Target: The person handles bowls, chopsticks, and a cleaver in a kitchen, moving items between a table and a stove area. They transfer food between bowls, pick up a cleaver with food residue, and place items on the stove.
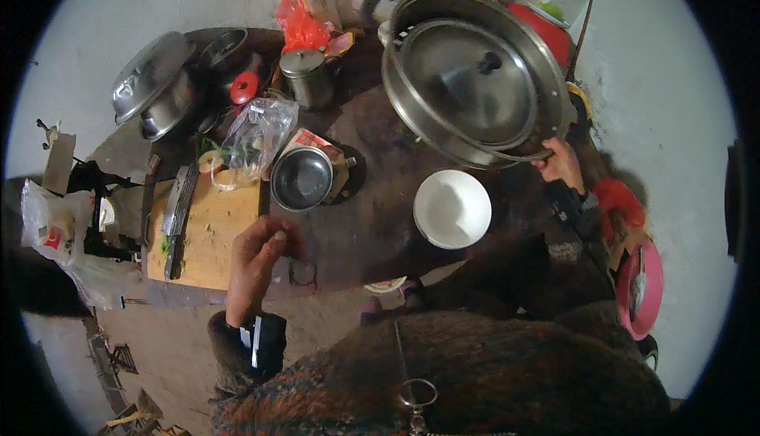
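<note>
At the right of the table, my right hand (560,165) is closed on the near right edge of a large, round steel pot (467,91). The pot tilts so that its shiny inside faces me; a dark spot shows there, and I cannot tell if it is a knob or a reflection. My left hand (260,258) hovers by the near right corner of a wooden cutting board (226,238), fingers curled, with nothing visible in them. A cleaver (181,218) lies on the board among green scraps. A small steel bowl (302,178) and a white bowl (452,210) sit between my hands.
Behind the board are a clear plastic bag (257,137), a steel lidded pitcher (307,79) and steel basins (162,83). A red plastic bag (302,24) lies at the back. To the right, a pink basin (640,289) stands near the wall.
</note>
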The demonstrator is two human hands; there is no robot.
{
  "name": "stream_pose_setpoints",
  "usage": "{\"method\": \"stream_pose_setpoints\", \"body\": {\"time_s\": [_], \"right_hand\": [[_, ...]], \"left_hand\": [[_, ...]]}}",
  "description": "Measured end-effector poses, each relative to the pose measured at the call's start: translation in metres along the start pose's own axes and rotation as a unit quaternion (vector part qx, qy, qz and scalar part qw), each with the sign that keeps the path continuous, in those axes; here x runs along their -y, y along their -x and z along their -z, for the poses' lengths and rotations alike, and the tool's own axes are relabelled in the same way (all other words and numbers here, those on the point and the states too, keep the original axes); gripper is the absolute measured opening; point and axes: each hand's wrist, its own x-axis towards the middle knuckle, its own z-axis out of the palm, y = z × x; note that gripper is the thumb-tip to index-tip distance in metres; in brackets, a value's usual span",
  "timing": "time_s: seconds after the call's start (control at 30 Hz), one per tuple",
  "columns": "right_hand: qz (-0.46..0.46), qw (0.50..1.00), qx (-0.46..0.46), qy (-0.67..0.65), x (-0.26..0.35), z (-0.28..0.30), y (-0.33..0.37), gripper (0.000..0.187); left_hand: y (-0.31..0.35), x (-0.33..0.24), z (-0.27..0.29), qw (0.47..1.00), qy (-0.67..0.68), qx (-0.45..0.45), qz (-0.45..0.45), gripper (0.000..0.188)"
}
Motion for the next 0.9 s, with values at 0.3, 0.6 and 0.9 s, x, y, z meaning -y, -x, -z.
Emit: {"method": "stream_pose_setpoints", "body": {"time_s": [0.3,0.6,0.9], "right_hand": [[0.317,0.913,-0.011,0.258,-0.005,0.118,0.157,0.029],[0.116,0.942,-0.304,-0.075,-0.001,0.184,0.263,0.021],[0.12,0.673,-0.354,0.638,0.0,0.39,0.367,0.032]], "left_hand": [[-0.014,0.013,-0.02,0.997,-0.001,0.079,-0.018,0.015],[-0.036,0.013,-0.138,0.981,-0.014,0.193,-0.031,0.015],[-0.027,0.007,-0.309,0.95,-0.072,0.304,0.004,0.014]]}}
